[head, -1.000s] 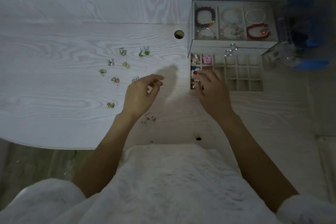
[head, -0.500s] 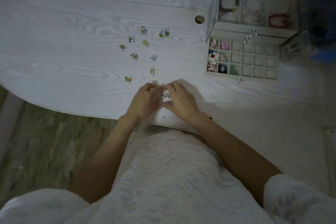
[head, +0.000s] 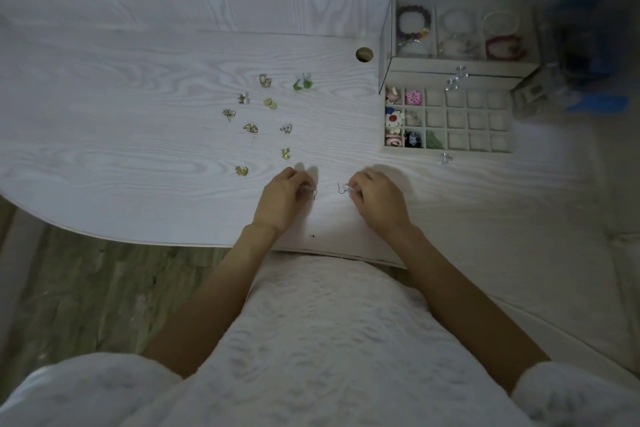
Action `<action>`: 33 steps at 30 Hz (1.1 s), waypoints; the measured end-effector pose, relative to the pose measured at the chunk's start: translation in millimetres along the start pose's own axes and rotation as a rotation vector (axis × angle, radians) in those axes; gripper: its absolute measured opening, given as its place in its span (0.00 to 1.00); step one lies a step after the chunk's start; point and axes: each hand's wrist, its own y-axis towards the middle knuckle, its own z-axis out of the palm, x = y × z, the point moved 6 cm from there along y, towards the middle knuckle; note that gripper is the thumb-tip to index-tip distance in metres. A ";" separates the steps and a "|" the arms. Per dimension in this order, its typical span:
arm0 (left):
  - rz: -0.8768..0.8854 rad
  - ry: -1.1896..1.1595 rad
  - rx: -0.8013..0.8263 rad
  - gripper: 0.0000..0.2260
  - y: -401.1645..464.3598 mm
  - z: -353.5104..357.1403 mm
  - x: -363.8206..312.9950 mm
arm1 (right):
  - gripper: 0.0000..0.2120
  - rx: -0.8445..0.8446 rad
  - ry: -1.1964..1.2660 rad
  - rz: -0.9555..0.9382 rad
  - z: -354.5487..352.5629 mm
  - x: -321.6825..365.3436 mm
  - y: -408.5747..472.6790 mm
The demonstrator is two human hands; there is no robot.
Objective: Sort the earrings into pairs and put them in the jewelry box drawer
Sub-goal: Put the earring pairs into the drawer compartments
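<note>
My left hand (head: 282, 198) pinches a small hook earring (head: 311, 191) near the table's front edge. My right hand (head: 377, 199) pinches a matching hook earring (head: 343, 188); the two hands are a short way apart. Several loose earrings lie further back on the table, among them a green pair (head: 302, 83), a gold one (head: 250, 127) and another gold one (head: 241, 170). The jewelry box (head: 450, 68) stands at the back right with its gridded drawer (head: 485, 149) pulled out. Earrings fill the drawer's left cells, such as a pink one (head: 413, 97).
The box's glass top section holds bracelets (head: 412, 22). A clear drawer knob (head: 445, 158) sticks out at the drawer's front. A round cable hole (head: 364, 54) is in the white wood table (head: 121, 156). Blurred blue objects (head: 585, 55) stand right of the box.
One second ago my right hand was at the drawer and my left over the table. Both then met near the front edge, and now they have drawn apart, each holding a hook earring.
</note>
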 end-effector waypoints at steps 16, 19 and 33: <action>0.083 0.035 -0.042 0.05 49.1 2.0 -26.2 | 0.06 -0.391 0.367 0.399 -107.1 -97.9 24.7; 0.034 -0.026 -0.032 0.07 64.8 -4.2 -32.3 | 0.07 -0.390 0.312 0.449 -111.5 -117.3 45.3; 0.434 -0.088 -0.035 0.06 153.3 23.7 -167.9 | 0.12 -0.275 -0.077 0.328 -98.5 -134.5 60.0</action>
